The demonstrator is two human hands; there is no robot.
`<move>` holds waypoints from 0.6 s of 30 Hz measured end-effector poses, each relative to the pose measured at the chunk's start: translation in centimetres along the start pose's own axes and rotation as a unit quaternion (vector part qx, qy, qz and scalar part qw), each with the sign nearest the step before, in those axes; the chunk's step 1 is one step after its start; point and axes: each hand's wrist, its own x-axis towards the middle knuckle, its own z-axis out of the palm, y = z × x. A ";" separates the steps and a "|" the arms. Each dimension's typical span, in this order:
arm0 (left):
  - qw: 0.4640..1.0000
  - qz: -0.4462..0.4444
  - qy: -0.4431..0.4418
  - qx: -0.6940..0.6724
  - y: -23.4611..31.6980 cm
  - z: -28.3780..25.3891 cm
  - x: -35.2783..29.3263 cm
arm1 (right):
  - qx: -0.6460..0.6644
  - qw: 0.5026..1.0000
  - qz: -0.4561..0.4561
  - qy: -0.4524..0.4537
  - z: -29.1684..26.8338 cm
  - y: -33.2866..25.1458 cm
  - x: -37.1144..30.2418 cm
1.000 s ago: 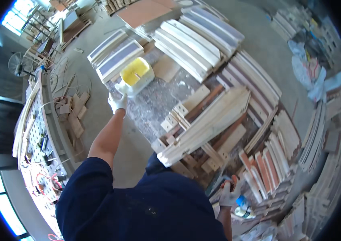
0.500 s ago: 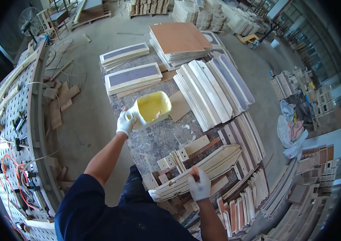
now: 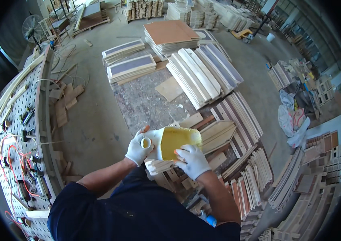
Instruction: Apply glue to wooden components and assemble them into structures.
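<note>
We hold a cut-open white jug (image 3: 178, 140) above the workbench's (image 3: 138, 102) near side.
Our left hand (image 3: 138, 148) grasps its neck end; our right hand (image 3: 194, 161) meets its yellow-coated opening, grip unclear.

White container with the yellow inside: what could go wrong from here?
The white container is open, so if the left hand tips it, any loose yellow contents might spill, perhaps onto the wooden boards nearby. The right hand, at its open side, could get its glove smeared.
</note>
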 end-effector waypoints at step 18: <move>0.986 0.091 -0.121 0.065 -2.5 6.5 -1.6 | 0.130 0.966 0.143 0.171 -0.3 4.2 -5.3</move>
